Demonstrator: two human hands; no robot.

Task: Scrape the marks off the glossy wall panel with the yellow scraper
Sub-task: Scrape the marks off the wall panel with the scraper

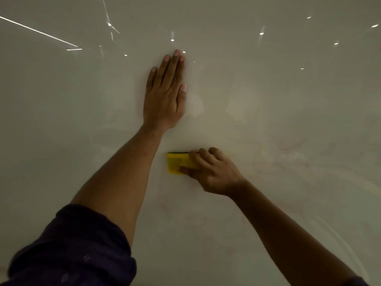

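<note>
Scraper (175, 163) flat on panel (288, 120), low centre, dark edge up. Right hand (212, 172) pinching its right half, fingers curled over. Left hand (165, 93) flat, fingers straight, bracing above. Light, stiff plastic; slick gloss, likely skids. Faint reddish marks (288, 145) rightward.

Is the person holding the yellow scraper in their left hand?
No, the right hand grips the yellow scraper against the glossy wall panel, while the left hand presses flat on the panel with straight fingers.
</note>
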